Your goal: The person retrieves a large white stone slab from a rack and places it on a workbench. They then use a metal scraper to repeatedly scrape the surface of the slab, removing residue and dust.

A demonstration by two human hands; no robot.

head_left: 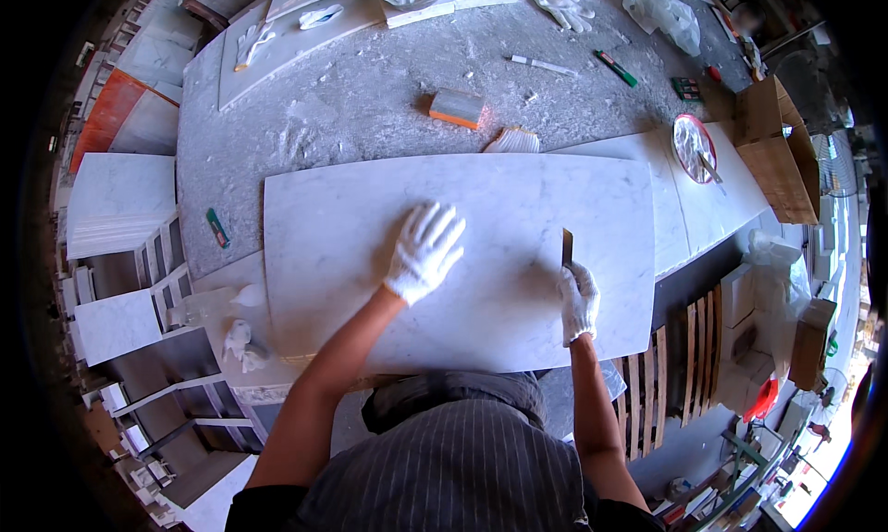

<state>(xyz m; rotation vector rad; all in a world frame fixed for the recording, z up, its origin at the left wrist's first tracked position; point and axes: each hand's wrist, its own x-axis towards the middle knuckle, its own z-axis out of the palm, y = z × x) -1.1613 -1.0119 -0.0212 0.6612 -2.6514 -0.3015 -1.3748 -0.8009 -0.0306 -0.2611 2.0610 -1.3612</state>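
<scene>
A large white marble slab (pixel 499 208) with faint grey veins lies flat in front of me. My left hand (pixel 425 252), in a white knit glove, rests on the slab left of its middle with the fingers stretched out. Gloved the same way, my right hand (pixel 579 303) is closed round a putty knife (pixel 567 246) near the slab's right side. The blade points away from me; its handle is hidden in the glove.
Beyond the slab are an orange-edged block (pixel 457 108), a white-handled tool (pixel 544 66) and a green cutter (pixel 615 68). A red-rimmed bowl (pixel 694 148) of white paste stands right, beside a cardboard box (pixel 780 148). Another green cutter (pixel 217 228) lies left.
</scene>
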